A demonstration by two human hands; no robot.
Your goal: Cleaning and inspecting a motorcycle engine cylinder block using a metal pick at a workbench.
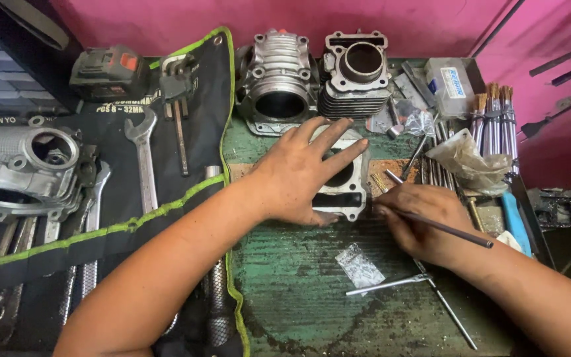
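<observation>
While your left hand [302,173] pressed flat on the engine cylinder block [343,177], your right hand [418,218] gripped a thin metal rod [441,227] against its edge.

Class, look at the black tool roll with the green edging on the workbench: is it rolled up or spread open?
Spread open. The tool roll lies flat across the bench, with a spanner and other tools exposed on it.

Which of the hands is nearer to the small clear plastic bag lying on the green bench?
Right. The right hand, holding a thin dark rod, sits just above and right of the clear plastic bag. The left hand rests farther up on the engine cylinder block.
</observation>
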